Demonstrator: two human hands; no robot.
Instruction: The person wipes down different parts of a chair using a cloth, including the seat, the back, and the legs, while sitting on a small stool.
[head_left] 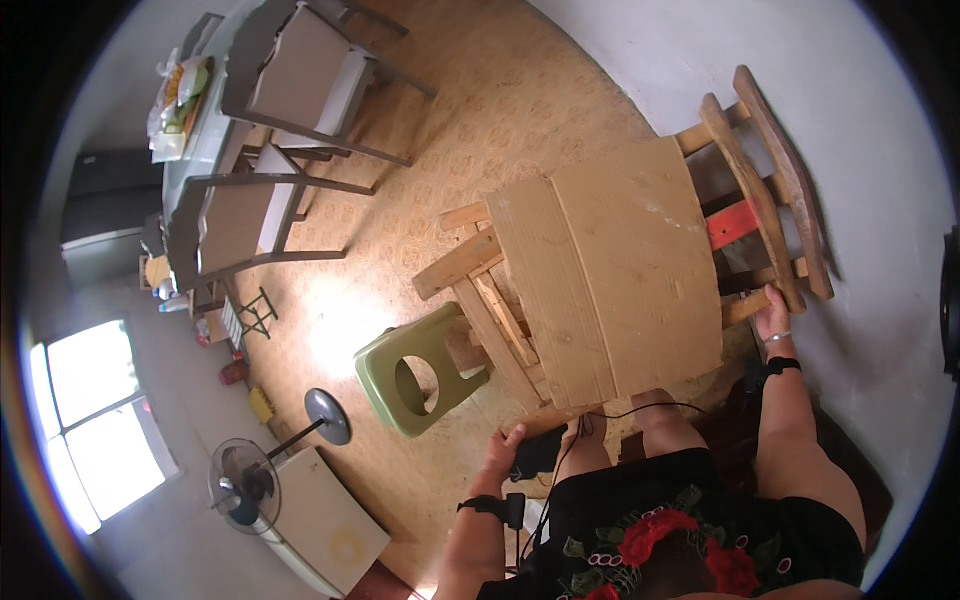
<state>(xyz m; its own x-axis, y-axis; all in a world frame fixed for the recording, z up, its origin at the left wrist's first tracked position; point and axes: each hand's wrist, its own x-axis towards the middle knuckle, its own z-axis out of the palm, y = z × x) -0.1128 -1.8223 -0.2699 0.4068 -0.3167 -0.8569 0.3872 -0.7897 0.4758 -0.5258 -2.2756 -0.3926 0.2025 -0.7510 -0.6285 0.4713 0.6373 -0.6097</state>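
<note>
A wooden chair (500, 330) is in front of me, its slatted back (755, 190) on the right by the white wall and its legs pointing left. A creased sheet of brown cardboard (630, 270) covers its seat. My left hand (500, 450) is closed on the end of a chair leg nearest me, with the thumb on top. My right hand (773, 315) is closed round the near post of the chair back, its fingers partly hidden. A green plastic stool (385, 385) with a round hole lies against the chair legs on the left.
At the upper left, high-backed chairs (300, 80) stand round a table (205, 140) with bags on it. A standing fan (245, 485) leans across a white cabinet (325, 520) at the lower left. A thin black cable (650, 405) runs past my knees. The wall (870, 130) closes off the right.
</note>
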